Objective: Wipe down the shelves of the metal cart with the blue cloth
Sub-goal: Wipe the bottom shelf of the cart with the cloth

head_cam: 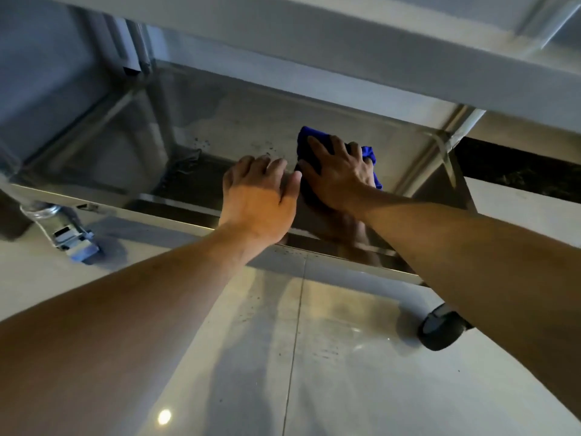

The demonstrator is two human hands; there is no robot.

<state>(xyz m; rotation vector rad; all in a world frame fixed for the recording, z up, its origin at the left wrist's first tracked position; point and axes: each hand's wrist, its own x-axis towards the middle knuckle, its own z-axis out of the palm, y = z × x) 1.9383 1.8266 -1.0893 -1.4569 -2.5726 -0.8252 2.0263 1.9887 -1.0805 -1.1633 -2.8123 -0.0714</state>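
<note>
Seen from the head camera, a person is reaching both bare arms into the lowest shelf [239,127] of a metal cart [345,36], under the edge of the shelf above; the right hand [341,174] is lying flat on the blue cloth [369,154], fingers spread and straight, pressing it against the steel surface near the shelf's right side, with folds of cloth showing beyond the fingertips and beside the wrist; the left hand [259,196] is resting just beside it, fingers loosely curved over the shelf's raised front lip, holding nothing, its thumb nearly touching the cloth's dark near edge; dark specks are dotting the steel to the left of the hands, and both forearms are reflecting in the polished rim; a black caster wheel [441,330] is standing on the glossy tiled floor [345,372] under the cart's right front corner; a second caster with a blue-grey brake tab [75,242] is sitting at the left front corner
</note>
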